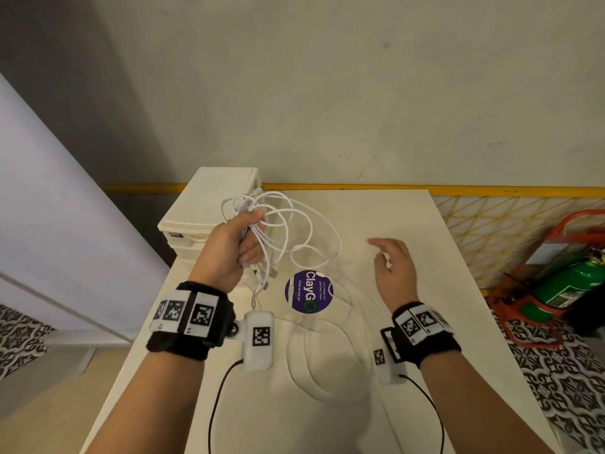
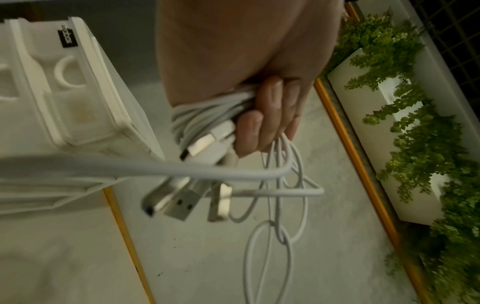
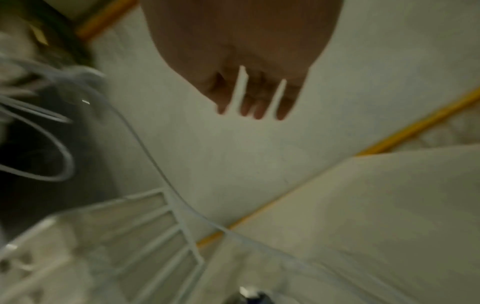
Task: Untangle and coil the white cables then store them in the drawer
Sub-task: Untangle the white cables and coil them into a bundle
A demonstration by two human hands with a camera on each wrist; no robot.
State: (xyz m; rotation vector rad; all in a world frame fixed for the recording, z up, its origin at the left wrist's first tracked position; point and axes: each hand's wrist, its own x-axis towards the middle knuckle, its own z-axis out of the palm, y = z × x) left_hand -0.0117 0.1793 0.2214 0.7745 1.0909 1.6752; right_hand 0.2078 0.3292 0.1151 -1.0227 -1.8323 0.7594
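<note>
While the left hand grips one tangled cable bundle, the right hand hovers relaxed, empty.

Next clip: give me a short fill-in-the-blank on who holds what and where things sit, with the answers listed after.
1. The bundle of white cables is gripped by the ___ hand.
2. The right hand hovers over the table and holds ___.
3. The round sticker on the table is mostly ___ in colour.
4. The drawer unit stands at the table's far ___ corner.

Missing words: left; nothing; purple; left
</note>
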